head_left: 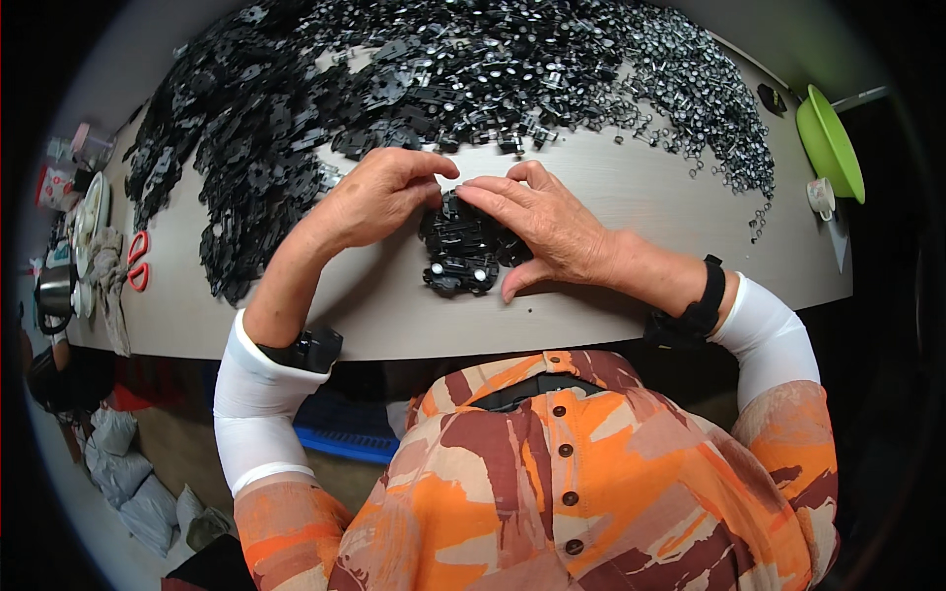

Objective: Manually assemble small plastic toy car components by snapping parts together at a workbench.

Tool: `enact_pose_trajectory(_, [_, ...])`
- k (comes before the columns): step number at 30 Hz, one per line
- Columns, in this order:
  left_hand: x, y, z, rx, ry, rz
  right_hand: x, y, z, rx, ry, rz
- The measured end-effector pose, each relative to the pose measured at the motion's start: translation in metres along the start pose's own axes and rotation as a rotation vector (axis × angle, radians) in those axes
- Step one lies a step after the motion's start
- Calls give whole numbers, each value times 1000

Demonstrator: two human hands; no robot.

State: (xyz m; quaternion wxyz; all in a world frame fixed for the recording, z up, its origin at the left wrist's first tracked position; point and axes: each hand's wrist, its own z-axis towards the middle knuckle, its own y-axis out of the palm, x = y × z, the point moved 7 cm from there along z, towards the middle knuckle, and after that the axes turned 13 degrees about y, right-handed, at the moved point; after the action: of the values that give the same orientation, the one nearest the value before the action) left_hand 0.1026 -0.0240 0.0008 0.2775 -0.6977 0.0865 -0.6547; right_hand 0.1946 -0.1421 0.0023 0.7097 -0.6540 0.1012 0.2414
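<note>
In front of me on the table lies a small cluster of black plastic toy-car chassis, some with pale wheel-like discs. My left hand is at its upper left edge, index finger stretched out and the other fingers bent, their tips close to the cluster. Over its right side arches my right hand. The fingers of that hand reach to the cluster's top, and the thumb is spread apart below on the right. Part of the cluster is hidden under the right hand. I see nothing clearly gripped in either hand.
A large heap of black plastic parts covers the table's left and back. Small shiny wheel pieces spread at the back right. Red-handled scissors and a cloth lie left. A green bowl and a cup stand right.
</note>
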Motion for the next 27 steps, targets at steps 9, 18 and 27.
enact_pose_trajectory(9, [-18, -52, -69, 152, -71, 114, -61, 44, 41, -157, -100, -31])
enact_pose_trajectory(18, [7, -94, -161, 462, -30, 187, -204, 112, 85, -90, -517, 204])
enact_pose_trajectory(27, [-18, -93, -176, 593, -73, 148, -116, 55, 77, -133, -337, 206])
